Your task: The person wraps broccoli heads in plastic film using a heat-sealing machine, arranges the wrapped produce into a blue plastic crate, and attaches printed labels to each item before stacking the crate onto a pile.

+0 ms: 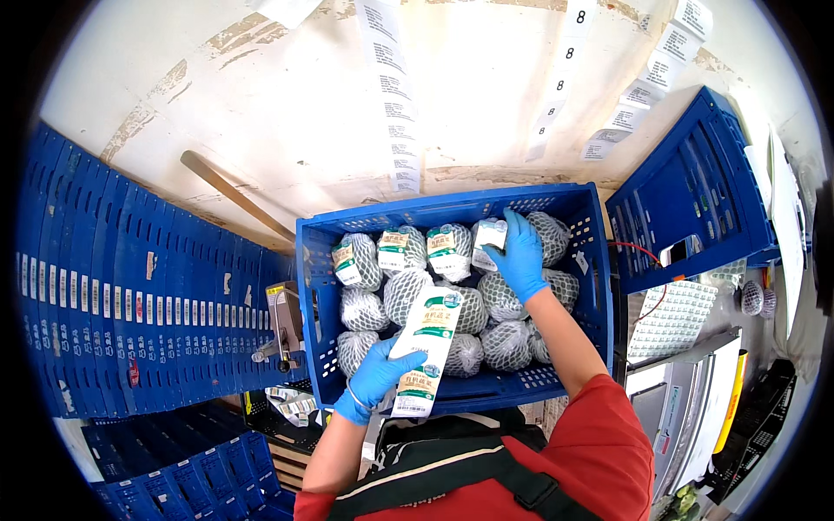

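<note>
A blue plastic crate (456,200) lies before me, holding several round items in white foam net sleeves (362,310). My left hand (384,371), in a blue glove, grips a strip of printed labels (435,329) above the crate's near side. With its thumb and fingers spread, my right hand (519,254), also gloved in blue, rests at a label (488,242) on a netted item in the back row. Three back-row items to the left bear green and white labels (443,249). The items' contents are wrapped; their kind cannot be told.
Nested blue crates (130,273) line the left side. A wooden stick (234,195) leans at the wall behind the crate. Another blue crate (690,189) stands tilted at the right, near label sheets (674,319). Label strips (394,98) hang on the wall.
</note>
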### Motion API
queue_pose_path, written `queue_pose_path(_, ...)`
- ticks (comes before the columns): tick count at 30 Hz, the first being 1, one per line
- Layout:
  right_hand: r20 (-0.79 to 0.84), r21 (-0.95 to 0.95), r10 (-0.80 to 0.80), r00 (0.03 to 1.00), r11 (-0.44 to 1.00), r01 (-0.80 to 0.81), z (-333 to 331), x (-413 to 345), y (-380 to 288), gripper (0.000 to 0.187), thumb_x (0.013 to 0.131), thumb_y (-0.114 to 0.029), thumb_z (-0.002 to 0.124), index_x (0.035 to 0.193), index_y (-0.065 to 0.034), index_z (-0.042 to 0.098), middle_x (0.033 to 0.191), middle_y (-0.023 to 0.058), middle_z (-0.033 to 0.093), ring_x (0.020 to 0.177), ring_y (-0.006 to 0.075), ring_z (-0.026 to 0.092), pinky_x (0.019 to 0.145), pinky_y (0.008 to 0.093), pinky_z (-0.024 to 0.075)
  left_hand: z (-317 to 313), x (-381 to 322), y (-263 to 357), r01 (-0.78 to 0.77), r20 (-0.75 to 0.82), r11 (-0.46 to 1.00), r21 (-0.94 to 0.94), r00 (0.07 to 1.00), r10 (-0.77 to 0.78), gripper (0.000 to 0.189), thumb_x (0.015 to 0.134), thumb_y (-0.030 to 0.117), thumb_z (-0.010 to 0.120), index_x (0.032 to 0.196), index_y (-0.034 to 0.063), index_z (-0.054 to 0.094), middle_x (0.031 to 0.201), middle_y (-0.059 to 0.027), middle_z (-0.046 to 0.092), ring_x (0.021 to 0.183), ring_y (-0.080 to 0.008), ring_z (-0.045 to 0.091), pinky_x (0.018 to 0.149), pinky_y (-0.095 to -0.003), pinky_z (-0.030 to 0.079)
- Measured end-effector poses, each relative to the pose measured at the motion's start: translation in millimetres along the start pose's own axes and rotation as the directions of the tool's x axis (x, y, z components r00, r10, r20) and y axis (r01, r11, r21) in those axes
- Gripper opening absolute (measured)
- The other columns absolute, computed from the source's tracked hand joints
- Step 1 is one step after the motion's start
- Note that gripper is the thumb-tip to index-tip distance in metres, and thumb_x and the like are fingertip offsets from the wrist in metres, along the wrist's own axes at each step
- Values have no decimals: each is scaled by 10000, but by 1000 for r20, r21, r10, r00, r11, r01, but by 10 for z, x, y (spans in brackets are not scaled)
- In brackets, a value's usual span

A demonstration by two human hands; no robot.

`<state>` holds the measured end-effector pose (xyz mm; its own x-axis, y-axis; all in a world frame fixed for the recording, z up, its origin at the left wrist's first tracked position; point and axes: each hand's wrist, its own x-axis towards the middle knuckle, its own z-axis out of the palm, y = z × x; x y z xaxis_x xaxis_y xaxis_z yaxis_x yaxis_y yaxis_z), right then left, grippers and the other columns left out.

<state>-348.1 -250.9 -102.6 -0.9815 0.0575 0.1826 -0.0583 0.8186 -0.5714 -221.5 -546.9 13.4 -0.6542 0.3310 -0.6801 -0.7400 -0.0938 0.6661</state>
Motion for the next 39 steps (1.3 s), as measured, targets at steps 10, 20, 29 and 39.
queue_pose_path(10,482,606,3,876,721,-336,-298,-261,-567,553,892,-317,692,1365,-89,519,1357,124,538,1239,269,526,1007,406,427,81,-53,90,-69,-11,997,-15,998,69,376,876,115,724,1201,-43,621,1032,-104,709,881,-152,689,775,-273,555)
queue_pose_path(20,314,804,106,943,498,-324,-983,-1001,-1110,176,860,-67,723,1024,-4,726,959,72,707,880,104,638,781,245,523,418,401,184,-580,109,773,256,812,573,95,836,-10,704,849,26,616,1041,-96,665,910,-134,625,810,-249,510)
queue_pose_path(29,-196,729,410,891,668,-147,-728,-181,483,210,910,-92,662,1101,-11,633,1059,94,647,913,163,617,810,302,509,619,473,-44,-84,199,942,325,980,19,426,822,106,764,1182,-78,628,1066,-108,701,910,-141,663,833,-264,518)
queue_pose_path(39,60,-601,89,994,798,-35,-303,-315,897,800,907,-398,643,1530,-88,247,1592,159,186,1468,350,160,1153,459,234,371,281,34,-81,91,996,42,993,77,403,845,59,730,1215,-57,619,1102,-115,690,945,-164,667,846,-279,530)
